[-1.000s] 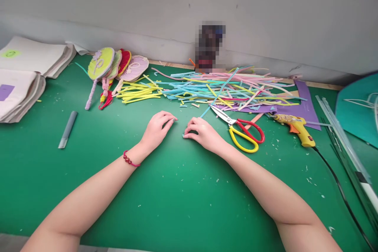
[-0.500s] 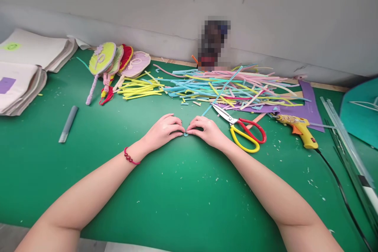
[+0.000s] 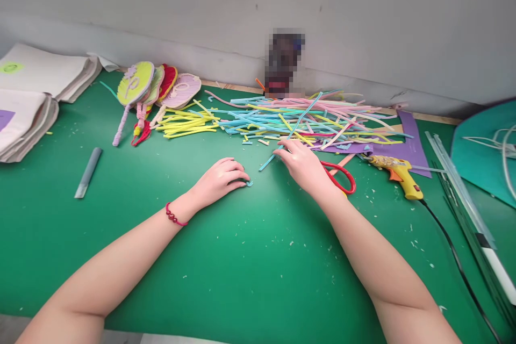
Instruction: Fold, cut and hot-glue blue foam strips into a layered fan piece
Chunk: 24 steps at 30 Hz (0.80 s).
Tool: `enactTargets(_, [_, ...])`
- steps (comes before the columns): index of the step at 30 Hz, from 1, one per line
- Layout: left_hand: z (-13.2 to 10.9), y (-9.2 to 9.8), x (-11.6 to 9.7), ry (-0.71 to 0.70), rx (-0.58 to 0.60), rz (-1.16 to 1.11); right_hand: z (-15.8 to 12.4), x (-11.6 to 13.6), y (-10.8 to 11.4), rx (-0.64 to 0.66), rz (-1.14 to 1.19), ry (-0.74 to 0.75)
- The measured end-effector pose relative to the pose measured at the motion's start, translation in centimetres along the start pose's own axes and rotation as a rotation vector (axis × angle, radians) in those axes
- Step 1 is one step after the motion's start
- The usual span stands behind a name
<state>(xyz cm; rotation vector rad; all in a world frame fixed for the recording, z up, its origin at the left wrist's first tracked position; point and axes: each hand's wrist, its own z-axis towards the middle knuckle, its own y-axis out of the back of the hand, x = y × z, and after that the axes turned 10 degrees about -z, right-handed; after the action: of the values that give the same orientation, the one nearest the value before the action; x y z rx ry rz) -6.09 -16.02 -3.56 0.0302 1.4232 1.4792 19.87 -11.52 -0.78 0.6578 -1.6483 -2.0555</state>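
Observation:
My left hand (image 3: 220, 181) rests low over the green table with thumb and fingers pinched on a small curled blue piece (image 3: 249, 184). To its right, my right hand (image 3: 300, 164) has its thumb and fingertips closed around a fuzzy light-blue strip (image 3: 267, 163), whose lower end sticks out toward me. The strip runs up over the pile of colored strips (image 3: 258, 118). Beneath the right hand lie scissors with one red handle (image 3: 345, 174) and one yellow one; the blades are hidden by the hand.
Finished fans (image 3: 136, 83) lie back left, near stacks of white sheets (image 3: 44, 72). A grey stick (image 3: 88, 173) is at left. A yellow glue gun (image 3: 397, 172) with a black cord, a purple sheet (image 3: 417, 142) and clear sticks (image 3: 459, 188) lie right. Small scraps dot the table.
My right hand has left the small blue piece and moved up and right to the blue strip, covering the scissor blades. My left hand stays with the small piece.

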Motion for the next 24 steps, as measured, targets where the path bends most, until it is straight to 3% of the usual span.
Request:
enactTargets(4, [-0.1, 0.0, -0.6, 0.021, -0.056, 0.043, -0.4, -1.1, -0.6, 0.014, -0.108, -0.206])
enactTargets(8, [1.1, -0.5, -2.0, 0.134, -0.085, 0.169, -0.6, -1.5, -0.6, 0.091, -0.121, -0.347])
enactTargets(14, [6.4, -2.7, -3.7, 0.297, 0.156, 0.492, 0.0, -1.2, 0.2, 0.194, -0.061, -0.416])
enactTargets(19, [8.6, -3.3, -3.8, 0.322, 0.178, 0.501, -0.1, -2.1, 1.9, 0.248, 0.049, -0.396])
enactTargets(24, [8.5, -1.9, -3.5, 0.315, 0.136, 0.502, -0.5, -3.4, 3.0, 0.313, 0.069, -0.383])
